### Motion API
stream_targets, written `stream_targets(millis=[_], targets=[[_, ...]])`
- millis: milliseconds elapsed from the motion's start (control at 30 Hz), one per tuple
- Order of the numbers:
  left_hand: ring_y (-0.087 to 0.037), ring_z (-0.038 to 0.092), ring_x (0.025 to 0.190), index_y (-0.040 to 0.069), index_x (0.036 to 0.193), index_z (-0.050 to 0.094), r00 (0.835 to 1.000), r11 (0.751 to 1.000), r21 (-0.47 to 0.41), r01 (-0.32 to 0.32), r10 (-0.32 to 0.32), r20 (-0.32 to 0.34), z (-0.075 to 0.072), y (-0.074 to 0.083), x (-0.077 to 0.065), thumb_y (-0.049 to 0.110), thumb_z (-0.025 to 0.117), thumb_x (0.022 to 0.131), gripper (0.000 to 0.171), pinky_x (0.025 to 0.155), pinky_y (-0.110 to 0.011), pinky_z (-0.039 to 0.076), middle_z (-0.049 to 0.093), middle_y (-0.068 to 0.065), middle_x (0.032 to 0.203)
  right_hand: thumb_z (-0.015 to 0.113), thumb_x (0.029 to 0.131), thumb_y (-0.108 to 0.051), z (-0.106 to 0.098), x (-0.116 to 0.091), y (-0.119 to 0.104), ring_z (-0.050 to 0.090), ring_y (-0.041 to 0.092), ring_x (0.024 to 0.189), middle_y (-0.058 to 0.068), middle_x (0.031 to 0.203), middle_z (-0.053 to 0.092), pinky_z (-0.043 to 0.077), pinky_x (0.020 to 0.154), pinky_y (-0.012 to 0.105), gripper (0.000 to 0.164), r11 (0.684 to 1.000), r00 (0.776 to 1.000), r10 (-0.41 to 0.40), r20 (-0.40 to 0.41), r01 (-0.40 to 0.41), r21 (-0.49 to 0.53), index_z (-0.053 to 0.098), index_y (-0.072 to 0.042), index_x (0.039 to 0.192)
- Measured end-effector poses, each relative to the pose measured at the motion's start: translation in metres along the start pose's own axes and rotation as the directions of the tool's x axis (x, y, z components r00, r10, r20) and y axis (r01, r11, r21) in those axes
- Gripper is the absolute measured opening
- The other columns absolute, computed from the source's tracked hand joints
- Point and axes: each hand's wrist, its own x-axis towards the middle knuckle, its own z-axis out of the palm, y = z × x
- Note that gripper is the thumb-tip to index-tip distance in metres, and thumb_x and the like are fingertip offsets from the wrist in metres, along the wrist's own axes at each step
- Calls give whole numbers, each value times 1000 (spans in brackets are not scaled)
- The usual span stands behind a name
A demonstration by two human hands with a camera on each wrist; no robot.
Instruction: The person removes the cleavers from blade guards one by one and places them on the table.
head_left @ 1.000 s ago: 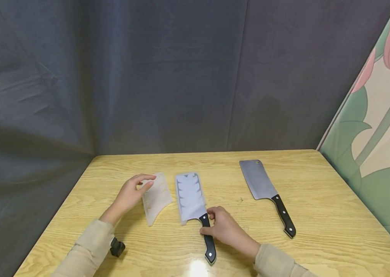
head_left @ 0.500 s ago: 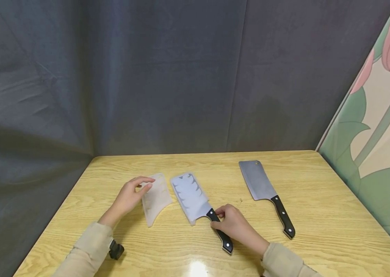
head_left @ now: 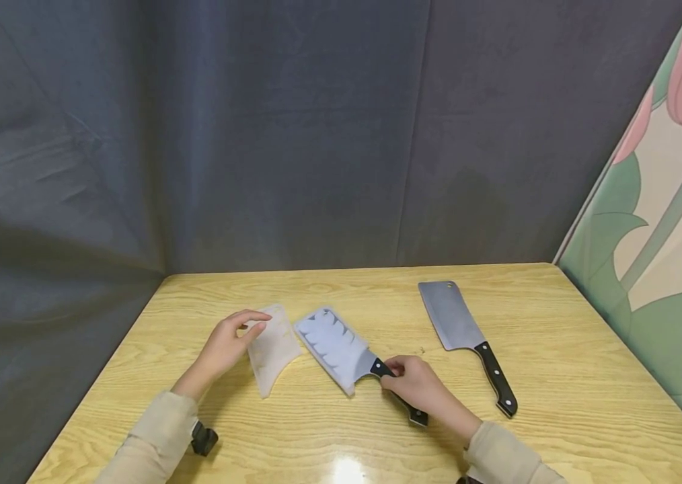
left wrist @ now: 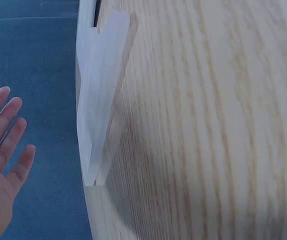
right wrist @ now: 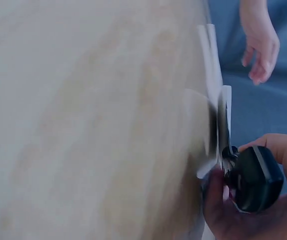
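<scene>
My right hand (head_left: 418,386) grips the black riveted handle (head_left: 379,368) of a cleaver at the middle of the table. A translucent white blade guard (head_left: 331,346) covers most of that cleaver's blade, leaving the part near the handle bare. The cleaver slants, blade to the far left and handle toward the near right. My left hand (head_left: 222,346) hovers with loosely bent fingers over the left side of a second translucent blade guard (head_left: 274,353), which lies without a knife in it. In the left wrist view, that hand's fingers (left wrist: 6,127) are spread beside the guard (left wrist: 101,95) and hold nothing.
A second cleaver (head_left: 451,316), its blade bare, lies on the right of the wooden table (head_left: 571,376), handle toward the near side. Dark curtain (head_left: 292,134) hangs behind the table and on the left. A flower-patterned panel (head_left: 668,269) stands along the right.
My right hand has moved right with the cleaver's handle, swinging the sheathed cleaver from nearly upright in view to a slant. The left hand stays in place over its guard.
</scene>
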Motion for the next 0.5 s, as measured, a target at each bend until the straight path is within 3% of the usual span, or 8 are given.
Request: stream_targets(millis=[200, 333, 500], targets=[[-31, 57, 118, 9, 119, 71, 999, 999, 6, -34, 34, -5, 2, -1, 2, 21, 61, 100, 24, 96, -51, 46, 66, -8, 125, 59, 92, -6, -11, -1, 6, 60, 18, 54, 13, 85, 63, 52, 50, 32, 39, 977, 992, 23, 128, -50, 209, 52, 14, 125], [-29, 58, 118, 8, 116, 72, 998, 998, 6, -56, 57, -10, 5, -2, 4, 18, 62, 100, 22, 95, -50, 46, 68, -6, 121, 58, 93, -9, -16, 0, 9, 52, 15, 49, 12, 77, 63, 44, 44, 28, 41, 972, 990, 23, 136, -54, 227, 51, 12, 128], [-29, 58, 118, 9, 115, 73, 998, 998, -4, -66, 66, -9, 8, -1, 5, 19, 62, 99, 21, 95, -50, 47, 68, -4, 119, 60, 96, -10, -17, 1, 11, 53, 14, 51, 10, 78, 70, 41, 43, 25, 37, 966, 996, 40, 82, -60, 253, 54, 12, 125]])
